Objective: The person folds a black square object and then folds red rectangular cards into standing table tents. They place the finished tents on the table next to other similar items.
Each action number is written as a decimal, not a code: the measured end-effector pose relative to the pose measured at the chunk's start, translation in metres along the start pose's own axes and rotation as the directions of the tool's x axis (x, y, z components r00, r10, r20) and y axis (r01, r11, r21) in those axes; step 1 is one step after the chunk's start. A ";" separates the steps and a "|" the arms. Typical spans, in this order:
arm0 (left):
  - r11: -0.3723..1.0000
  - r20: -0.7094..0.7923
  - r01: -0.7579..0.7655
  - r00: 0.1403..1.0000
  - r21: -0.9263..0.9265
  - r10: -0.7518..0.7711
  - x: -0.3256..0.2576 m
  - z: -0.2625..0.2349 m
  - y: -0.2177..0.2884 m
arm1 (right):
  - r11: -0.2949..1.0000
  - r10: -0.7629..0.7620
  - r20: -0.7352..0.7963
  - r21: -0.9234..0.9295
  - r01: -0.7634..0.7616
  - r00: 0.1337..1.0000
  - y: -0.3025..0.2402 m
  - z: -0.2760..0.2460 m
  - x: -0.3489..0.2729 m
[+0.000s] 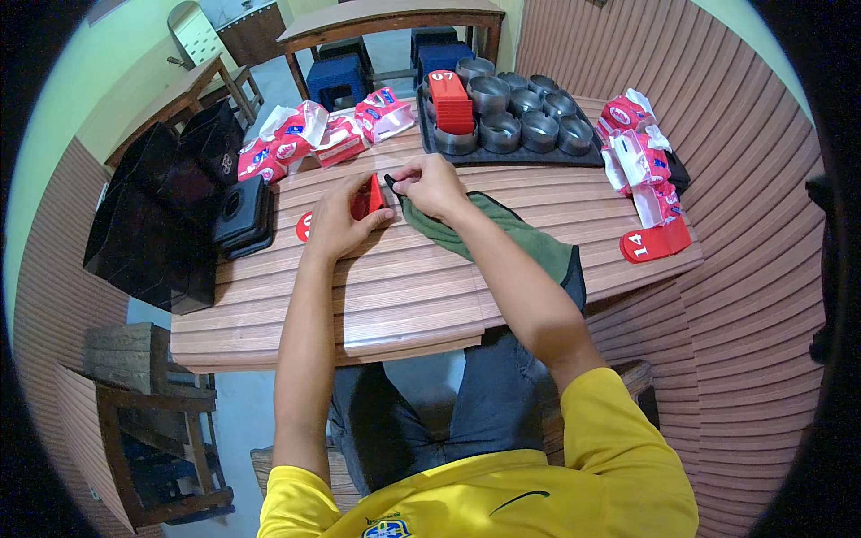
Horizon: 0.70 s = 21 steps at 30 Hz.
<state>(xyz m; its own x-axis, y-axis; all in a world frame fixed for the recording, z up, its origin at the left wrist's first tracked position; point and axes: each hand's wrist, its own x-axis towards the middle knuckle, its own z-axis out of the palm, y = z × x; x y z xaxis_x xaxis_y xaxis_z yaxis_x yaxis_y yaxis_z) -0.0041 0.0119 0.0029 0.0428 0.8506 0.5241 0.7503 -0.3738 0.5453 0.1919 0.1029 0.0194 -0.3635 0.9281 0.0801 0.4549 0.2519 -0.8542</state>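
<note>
My left hand grips a red table-number stand near the middle of the wooden table, its rounded base showing beyond the wrist. Just to the right, my right hand pinches the dark-edged corner of a green cloth. That corner is close to the stand, and I cannot tell whether they touch. The rest of the cloth trails under my right forearm toward the table's near right edge, where its dark border hangs down.
Packs of tissues lie at the far left, more tissue packs at the right by another red number stand. A black tray holds several metal ashtray-like bowls and stacked red stands. Black bins and black holders stand left.
</note>
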 end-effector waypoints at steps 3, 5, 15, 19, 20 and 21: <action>0.999 -0.013 -0.003 1.000 0.047 0.003 0.005 0.002 -0.004 | 0.995 -0.001 -0.015 -0.100 -0.001 1.000 -0.004 -0.002 0.003; 0.999 0.021 0.046 0.999 0.005 -0.046 0.005 0.001 -0.003 | 0.994 0.006 -0.004 -0.108 -0.006 1.000 -0.007 -0.002 0.002; 0.991 0.075 0.089 0.994 -0.094 -0.083 0.006 0.000 -0.003 | 0.997 -0.063 0.081 -0.029 0.066 0.995 0.001 0.005 0.009; 0.989 0.076 0.105 0.992 -0.108 -0.098 0.004 0.003 -0.010 | 0.992 0.000 0.166 0.123 -0.021 0.986 0.004 0.003 0.013; 0.989 0.072 0.098 0.993 -0.112 -0.090 0.004 0.003 -0.011 | 0.989 -0.033 0.170 0.145 0.008 0.985 0.004 0.001 0.012; 0.992 0.055 0.068 0.997 -0.103 -0.063 0.004 0.004 -0.012 | 0.986 -0.054 0.174 0.164 0.025 0.983 0.005 -0.001 0.012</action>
<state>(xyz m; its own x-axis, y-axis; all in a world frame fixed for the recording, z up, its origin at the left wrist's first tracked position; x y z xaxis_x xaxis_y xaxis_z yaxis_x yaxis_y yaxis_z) -0.0105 0.0216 -0.0038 0.0321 0.8914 0.4520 0.6794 -0.3512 0.6443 0.1904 0.1151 0.0165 -0.5233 0.8514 0.0355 0.3061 0.2268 -0.9246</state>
